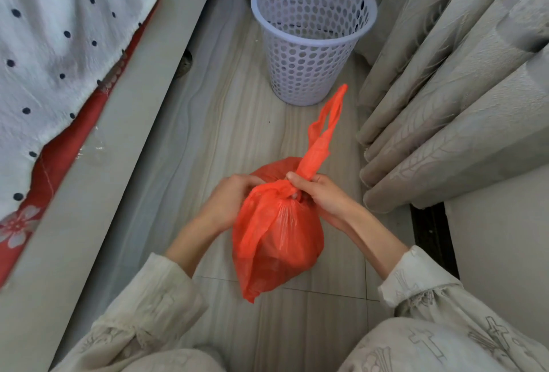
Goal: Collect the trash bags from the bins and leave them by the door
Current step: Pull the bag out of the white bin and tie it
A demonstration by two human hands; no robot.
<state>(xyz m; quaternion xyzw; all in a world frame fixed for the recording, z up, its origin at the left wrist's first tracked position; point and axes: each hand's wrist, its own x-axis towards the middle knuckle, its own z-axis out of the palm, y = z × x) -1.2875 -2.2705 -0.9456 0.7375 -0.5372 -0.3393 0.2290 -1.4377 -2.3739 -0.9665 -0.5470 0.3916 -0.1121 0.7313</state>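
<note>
A full orange-red trash bag (277,241) hangs above the tiled floor between my hands, its neck gathered into a knot. My right hand (319,193) grips one twisted handle, whose loop sticks up toward the bin. My left hand (230,197) holds the other side of the bag at the knot; its fingertips are hidden behind the plastic. A white perforated plastic bin (312,41) stands farther ahead on the floor with no bag in it.
A bed frame (124,139) with a red sheet and a dotted white cover runs along the left. Beige curtains (451,83) hang on the right, with a dark floor track below them. A narrow strip of tiled floor runs between them.
</note>
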